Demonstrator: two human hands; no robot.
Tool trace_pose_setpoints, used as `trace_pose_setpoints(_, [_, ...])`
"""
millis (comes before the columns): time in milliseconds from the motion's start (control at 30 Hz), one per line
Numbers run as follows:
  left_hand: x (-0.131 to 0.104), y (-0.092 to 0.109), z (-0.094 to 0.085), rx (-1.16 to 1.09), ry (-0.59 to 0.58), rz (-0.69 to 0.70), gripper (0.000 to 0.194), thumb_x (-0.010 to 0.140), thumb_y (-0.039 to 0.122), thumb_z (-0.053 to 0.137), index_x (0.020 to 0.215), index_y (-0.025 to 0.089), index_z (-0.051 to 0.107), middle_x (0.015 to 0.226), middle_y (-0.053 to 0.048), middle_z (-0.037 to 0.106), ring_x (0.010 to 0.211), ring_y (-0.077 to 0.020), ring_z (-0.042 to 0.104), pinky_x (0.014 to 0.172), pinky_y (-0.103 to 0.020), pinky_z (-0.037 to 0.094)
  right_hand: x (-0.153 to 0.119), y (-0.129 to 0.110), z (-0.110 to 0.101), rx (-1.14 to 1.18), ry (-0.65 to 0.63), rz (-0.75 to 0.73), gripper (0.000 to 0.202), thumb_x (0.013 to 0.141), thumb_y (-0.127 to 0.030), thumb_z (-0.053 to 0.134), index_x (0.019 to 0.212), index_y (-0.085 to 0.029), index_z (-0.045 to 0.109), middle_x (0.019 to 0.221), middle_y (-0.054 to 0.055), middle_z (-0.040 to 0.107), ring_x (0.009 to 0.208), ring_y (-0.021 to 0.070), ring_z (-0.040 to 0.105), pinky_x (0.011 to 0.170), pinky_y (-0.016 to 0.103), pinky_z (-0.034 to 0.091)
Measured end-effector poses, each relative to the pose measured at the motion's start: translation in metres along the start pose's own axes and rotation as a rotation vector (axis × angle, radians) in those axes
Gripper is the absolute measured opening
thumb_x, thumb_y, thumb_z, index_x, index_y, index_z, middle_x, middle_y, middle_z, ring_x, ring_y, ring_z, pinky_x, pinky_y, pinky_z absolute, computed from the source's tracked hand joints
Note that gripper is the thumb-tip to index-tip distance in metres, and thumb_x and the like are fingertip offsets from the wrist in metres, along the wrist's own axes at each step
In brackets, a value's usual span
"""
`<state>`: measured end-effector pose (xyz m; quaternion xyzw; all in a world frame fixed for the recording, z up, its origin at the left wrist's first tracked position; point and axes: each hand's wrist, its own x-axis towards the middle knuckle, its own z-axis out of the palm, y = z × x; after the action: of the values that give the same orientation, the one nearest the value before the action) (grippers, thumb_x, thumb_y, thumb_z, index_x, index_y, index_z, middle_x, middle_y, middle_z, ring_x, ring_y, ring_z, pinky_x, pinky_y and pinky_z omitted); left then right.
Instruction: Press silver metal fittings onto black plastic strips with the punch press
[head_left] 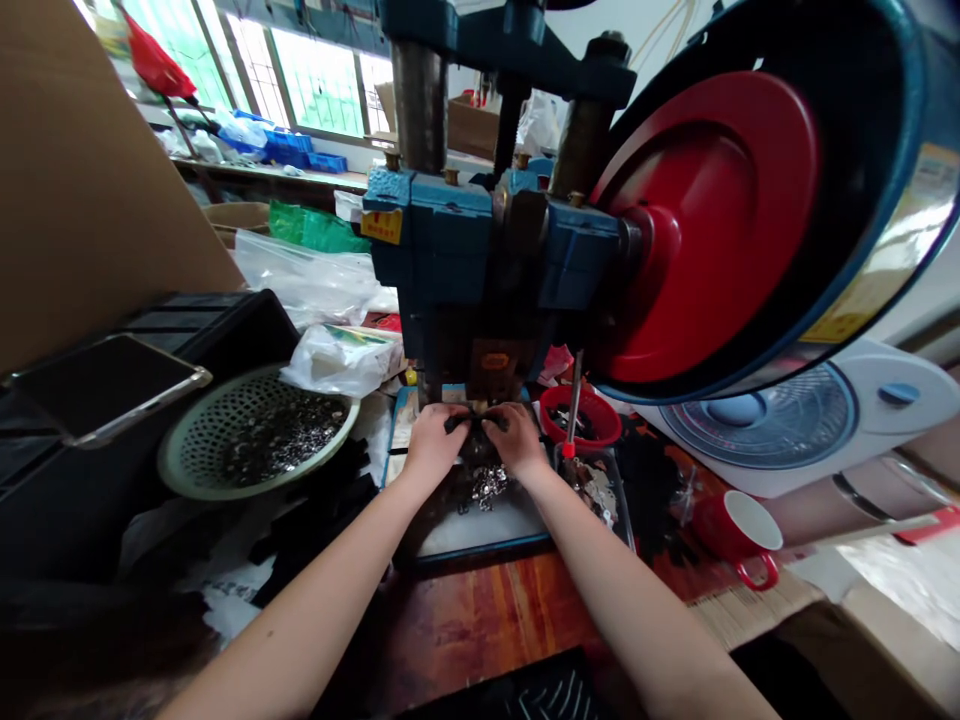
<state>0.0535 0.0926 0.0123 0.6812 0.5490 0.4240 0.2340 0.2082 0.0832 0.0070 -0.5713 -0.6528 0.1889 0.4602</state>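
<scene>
Both hands meet under the blue press [480, 250]. The left hand [435, 440] and the right hand [517, 440] each pinch one end of a small black strip [472, 421], the fingers narrow and closed on it. The strip sits just in front of the press base, above a heap of small metal pieces [487, 485]. A green colander [255, 435] lies left of the press, a red cup [739, 535] to its right on the counter [480, 610].

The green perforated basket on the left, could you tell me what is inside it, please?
The green perforated basket holds a heap of small shiny metal pieces, piled toward its middle and right. Its holed inner wall shows bare on the left. The bottom beneath the heap is covered.
</scene>
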Motion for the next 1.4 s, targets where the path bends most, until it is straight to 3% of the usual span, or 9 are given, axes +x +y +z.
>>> trace_pose_setpoints(267, [0.008,-0.003,0.007,-0.096,-0.133,-0.065,0.031,0.073,0.017,0.048,0.099,0.018,0.066,0.099,-0.002,0.069,0.092,-0.0185,0.063,0.087,-0.031,0.048,0.009,0.012,0.010,0.120,-0.089,0.081,0.020,0.072,-0.018,0.055,0.090,-0.017,0.063,0.092,0.004,0.064,0.087,0.0176,0.059,0.083,0.032,0.046])
trace_pose_setpoints(467, [0.009,0.004,-0.004,-0.063,-0.106,-0.080,0.030,0.073,0.021,0.053,0.101,0.017,0.064,0.100,-0.005,0.067,0.095,-0.0211,0.060,0.089,-0.034,0.045,0.008,0.010,0.009,0.143,-0.087,0.093,0.022,0.075,-0.022,0.055,0.095,-0.017,0.061,0.094,0.005,0.064,0.089,0.0175,0.059,0.083,0.031,0.046])
trace_pose_setpoints(567, [-0.008,0.002,-0.029,-0.005,-0.041,-0.072,0.032,0.078,0.034,0.054,0.104,0.017,0.062,0.108,-0.007,0.063,0.103,-0.0232,0.055,0.091,-0.036,0.042,-0.010,0.008,-0.004,0.131,0.006,0.116,0.027,0.079,-0.030,0.054,0.102,-0.016,0.058,0.099,0.006,0.063,0.087,0.0175,0.059,0.080,0.031,0.047])
trace_pose_setpoints(633, [-0.031,-0.002,-0.050,0.118,-0.074,-0.002,0.025,0.082,0.037,0.049,0.096,0.021,0.063,0.101,-0.004,0.063,0.096,-0.0211,0.057,0.087,-0.034,0.043,-0.029,0.006,-0.020,0.111,0.021,0.119,0.027,0.082,-0.033,0.051,0.104,-0.018,0.058,0.099,0.006,0.063,0.085,0.0170,0.060,0.077,0.030,0.047])
trace_pose_setpoints(767, [-0.082,-0.007,-0.076,0.394,-0.227,0.018,0.025,0.085,0.040,0.045,0.087,0.024,0.064,0.094,-0.002,0.063,0.089,-0.0219,0.056,0.081,-0.034,0.042,-0.072,0.005,-0.054,-0.098,-0.164,0.069,0.019,0.087,-0.028,0.047,0.095,-0.020,0.063,0.095,0.004,0.066,0.089,0.0181,0.060,0.082,0.031,0.045])
trace_pose_setpoints(900, [-0.106,-0.008,-0.073,0.571,-0.275,-0.032,0.030,0.082,0.048,0.046,0.091,0.025,0.063,0.097,-0.004,0.061,0.088,-0.0249,0.055,0.079,-0.037,0.041,-0.100,0.008,-0.068,-0.388,-0.269,-0.006,0.023,0.089,-0.023,0.043,0.094,-0.019,0.066,0.092,0.006,0.066,0.089,0.0205,0.058,0.084,0.034,0.044])
trace_pose_setpoints(1067, [-0.104,-0.007,-0.067,0.562,-0.293,-0.082,0.025,0.081,0.046,0.049,0.086,0.025,0.061,0.096,-0.004,0.060,0.087,-0.0245,0.054,0.078,-0.036,0.040,-0.115,0.005,-0.063,-0.580,-0.301,-0.108,0.028,0.089,-0.026,0.046,0.112,-0.019,0.061,0.105,0.010,0.061,0.099,0.0237,0.052,0.087,0.036,0.045])
trace_pose_setpoints(1267, [-0.110,-0.010,-0.067,0.436,-0.273,-0.088,0.016,0.082,0.037,0.049,0.083,0.024,0.058,0.088,-0.002,0.062,0.084,-0.0212,0.056,0.074,-0.033,0.041,-0.128,0.005,-0.062,-0.587,-0.303,-0.199,0.034,0.089,-0.027,0.046,0.121,-0.020,0.055,0.109,0.010,0.058,0.101,0.0230,0.051,0.088,0.037,0.045])
trace_pose_setpoints(1400, [-0.115,-0.014,-0.063,0.320,-0.264,-0.111,0.019,0.084,0.036,0.048,0.094,0.025,0.059,0.089,-0.002,0.064,0.085,-0.0209,0.058,0.075,-0.033,0.044,-0.132,0.007,-0.064,-0.577,-0.289,-0.210,0.034,0.089,-0.028,0.047,0.120,-0.020,0.056,0.111,0.011,0.058,0.102,0.0237,0.051,0.089,0.038,0.046])
